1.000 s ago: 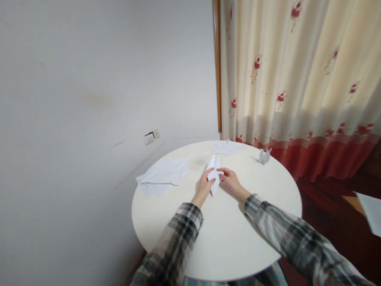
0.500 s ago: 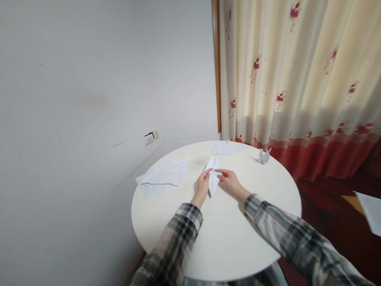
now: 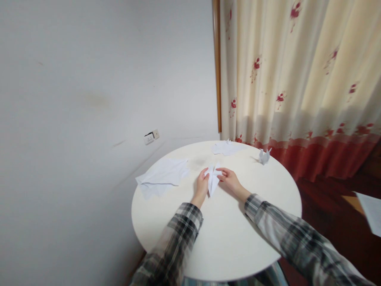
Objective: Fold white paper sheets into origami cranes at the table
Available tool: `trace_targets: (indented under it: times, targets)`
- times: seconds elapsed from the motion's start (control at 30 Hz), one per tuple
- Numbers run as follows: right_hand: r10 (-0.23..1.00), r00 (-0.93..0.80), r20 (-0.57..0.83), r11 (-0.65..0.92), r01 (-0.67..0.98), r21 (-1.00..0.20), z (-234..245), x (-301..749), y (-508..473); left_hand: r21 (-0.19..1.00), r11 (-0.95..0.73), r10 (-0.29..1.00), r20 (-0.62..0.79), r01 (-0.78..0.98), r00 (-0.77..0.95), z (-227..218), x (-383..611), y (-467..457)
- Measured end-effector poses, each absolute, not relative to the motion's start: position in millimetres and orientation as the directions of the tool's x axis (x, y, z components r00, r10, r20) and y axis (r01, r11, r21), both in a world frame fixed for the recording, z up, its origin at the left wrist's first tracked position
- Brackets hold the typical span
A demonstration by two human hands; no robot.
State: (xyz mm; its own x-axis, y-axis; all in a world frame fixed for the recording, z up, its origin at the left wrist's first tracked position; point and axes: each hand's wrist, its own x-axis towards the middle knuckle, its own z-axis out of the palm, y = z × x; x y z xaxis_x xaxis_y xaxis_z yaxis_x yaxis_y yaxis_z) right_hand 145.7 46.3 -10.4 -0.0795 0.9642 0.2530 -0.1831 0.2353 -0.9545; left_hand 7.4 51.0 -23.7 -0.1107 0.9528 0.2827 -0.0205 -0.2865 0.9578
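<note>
A small folded white paper piece (image 3: pixel 213 179) sits between my two hands above the middle of a round white table (image 3: pixel 232 238). My left hand (image 3: pixel 201 186) pinches its left side, fingers closed on the paper. My right hand (image 3: pixel 228 181) pinches its right side near the top. Both arms wear plaid sleeves. The top points of the paper are bent down between my fingertips.
A stack of loose white sheets (image 3: pixel 163 176) lies at the table's left edge. Another crumpled sheet (image 3: pixel 224 147) lies at the far edge, and a small folded paper figure (image 3: pixel 264 156) stands at the far right. A wall and a flowered curtain (image 3: pixel 297 79) stand behind.
The tall upper points of the paper have come down and the piece looks shorter. Both hands have closed in on it, staying in about the same place.
</note>
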Motion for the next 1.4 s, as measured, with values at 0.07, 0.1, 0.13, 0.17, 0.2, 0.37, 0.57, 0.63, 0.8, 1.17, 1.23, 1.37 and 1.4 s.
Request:
trace_targets:
  times: [0.07,0.1,0.13,0.17,0.2,0.37,0.57,0.63,0.8,1.17,1.23,1.37,1.4]
  targets:
    - [0.964,-0.082,0.251,0.232,-0.190,-0.954,-11,146,47,0.962,-0.272,0.955,0.266,-0.032,-0.133,-22,8,49]
    - [0.964,-0.081,0.254,0.235,-0.192,-0.953,-11,145,47,0.963,-0.267,0.955,0.258,-0.043,-0.145,-21,9,48]
    - [0.963,-0.075,0.258,0.240,-0.192,-0.952,-12,145,47,0.962,-0.267,0.955,0.256,-0.058,-0.150,-19,10,47]
    - [0.963,-0.065,0.263,0.246,-0.193,-0.950,-12,145,47,0.960,-0.269,0.955,0.255,-0.080,-0.149,-18,11,46]
    - [0.962,-0.053,0.267,0.252,-0.194,-0.948,-12,145,48,0.957,-0.271,0.956,0.255,-0.106,-0.143,-17,12,45]
    - [0.962,0.013,0.274,0.270,-0.229,-0.935,-11,145,48,0.942,-0.297,0.952,0.279,-0.158,-0.127,-15,15,44]
    - [0.962,0.061,0.267,0.274,-0.249,-0.929,-11,147,48,0.961,-0.257,0.960,0.242,-0.102,-0.139,-20,15,48]
    - [0.960,0.070,0.272,0.281,-0.258,-0.925,-13,148,50,0.963,-0.249,0.964,0.235,-0.108,-0.128,-20,15,48]
    - [0.960,0.125,0.251,0.274,-0.233,-0.933,-22,151,57,0.959,-0.275,0.956,0.265,-0.069,-0.128,-17,13,47]
    - [0.947,0.046,0.319,0.321,-0.026,-0.947,-29,150,61,0.956,-0.293,0.953,0.289,-0.030,-0.094,-11,15,40]
    - [0.951,0.020,0.310,0.310,-0.022,-0.950,-27,148,58,0.958,-0.284,0.956,0.279,-0.044,-0.091,-8,15,38]
    - [0.946,-0.015,0.323,0.324,0.059,-0.944,-22,148,53,0.966,-0.243,0.969,0.239,-0.084,-0.058,-2,16,31]
    - [0.945,-0.022,0.327,0.328,0.079,-0.941,-21,148,52,0.967,-0.238,0.971,0.234,-0.091,-0.050,-1,16,30]
